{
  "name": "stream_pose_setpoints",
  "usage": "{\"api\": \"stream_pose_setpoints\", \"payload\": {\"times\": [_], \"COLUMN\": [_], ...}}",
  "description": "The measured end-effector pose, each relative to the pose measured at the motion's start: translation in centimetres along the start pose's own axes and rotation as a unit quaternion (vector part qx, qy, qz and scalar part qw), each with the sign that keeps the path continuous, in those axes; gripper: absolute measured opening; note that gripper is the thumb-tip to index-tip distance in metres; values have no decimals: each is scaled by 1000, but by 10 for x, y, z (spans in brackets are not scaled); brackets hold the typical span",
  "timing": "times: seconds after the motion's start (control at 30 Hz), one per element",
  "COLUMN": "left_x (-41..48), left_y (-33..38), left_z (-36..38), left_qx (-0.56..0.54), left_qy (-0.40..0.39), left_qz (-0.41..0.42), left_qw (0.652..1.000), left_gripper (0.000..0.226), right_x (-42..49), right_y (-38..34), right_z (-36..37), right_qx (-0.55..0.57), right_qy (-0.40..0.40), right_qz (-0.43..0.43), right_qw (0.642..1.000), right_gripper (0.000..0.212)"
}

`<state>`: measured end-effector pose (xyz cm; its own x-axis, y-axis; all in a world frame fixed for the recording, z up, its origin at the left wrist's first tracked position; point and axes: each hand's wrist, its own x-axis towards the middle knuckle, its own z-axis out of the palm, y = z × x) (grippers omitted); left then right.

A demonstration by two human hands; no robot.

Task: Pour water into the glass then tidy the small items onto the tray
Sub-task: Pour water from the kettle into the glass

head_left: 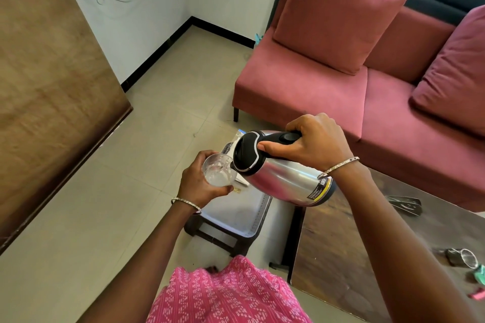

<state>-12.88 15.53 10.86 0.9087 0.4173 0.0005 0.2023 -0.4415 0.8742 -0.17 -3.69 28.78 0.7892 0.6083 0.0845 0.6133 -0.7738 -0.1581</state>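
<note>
The right hand (312,143) is wrapped around the black handle of a steel kettle (283,178), fingers clamped on it and the thumb lying along the handle toward the black lid. The kettle is tipped well over to the left, its spout touching or just over the rim of the glass (217,169). The left hand (200,182) holds the glass, fingers curled tight round its far side and thumb on the near side; the glass leans toward the kettle and has some water in its lower part, though the stream itself is too faint to make out. Both are held in the air above a silver tray (246,217), which sits on a dark stool (210,236). A few flat packets lie on the far end of the tray, mostly hidden by the kettle. To the right stands a dark wooden table (367,257) with small items near its right edge: a strainer (464,258), a dark tool (404,204), and green and pink bits. A red sofa (341,92) stands behind
</note>
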Motion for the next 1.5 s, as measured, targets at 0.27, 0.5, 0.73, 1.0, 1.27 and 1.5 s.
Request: {"api": "stream_pose_setpoints", "payload": {"times": [0.27,0.5,0.73,1.0,1.27,1.5], "left_x": [3,4,2,0,1,-2], "left_y": [-5,-8,-10,-13,-13,-16], "left_z": [-5,-7,-8,-9,-9,-9], "left_qx": [1,2,2,-11,-13,-20], "left_qy": [4,4,3,3,3,5], "left_qz": [0,6,1,-5,-3,-10], "left_qw": [1000,1000,1000,1000,1000,1000], "left_gripper": [87,88,88,87,87,87], "right_x": [2,6,4,5,6,6], "right_y": [-5,-6,-8,-14,-17,-20], "right_z": [2,2,3,3,1,1], "right_qx": [2,5,-1,1,1,-1], "right_qy": [-4,-2,-6,-24,-30,-31], "right_qz": [6,2,-1,4,2,-1], "right_qw": [1000,1000,1000,1000,1000,1000], "right_gripper": [82,82,80,79,80,80]}}
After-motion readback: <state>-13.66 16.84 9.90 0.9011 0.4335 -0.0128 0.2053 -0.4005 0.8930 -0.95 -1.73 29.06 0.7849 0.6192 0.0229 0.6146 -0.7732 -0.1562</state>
